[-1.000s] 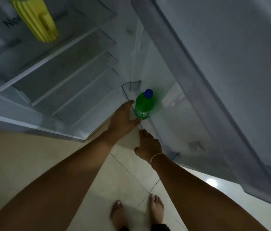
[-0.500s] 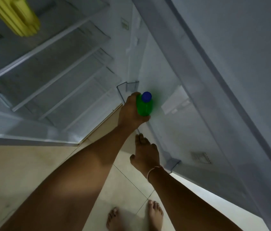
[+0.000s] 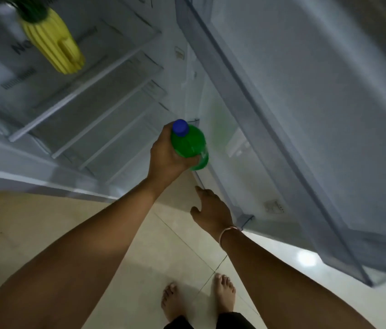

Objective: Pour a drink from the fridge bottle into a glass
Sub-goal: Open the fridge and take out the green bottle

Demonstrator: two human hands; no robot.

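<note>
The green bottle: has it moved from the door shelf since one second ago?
Yes. The green bottle, gripped by the left hand, has come up and out of the door shelf.

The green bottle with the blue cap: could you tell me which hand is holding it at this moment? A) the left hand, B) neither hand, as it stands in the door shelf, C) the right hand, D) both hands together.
A: the left hand is wrapped round the green bottle, while the right hand hangs below it with relaxed fingers, holding nothing.
</note>
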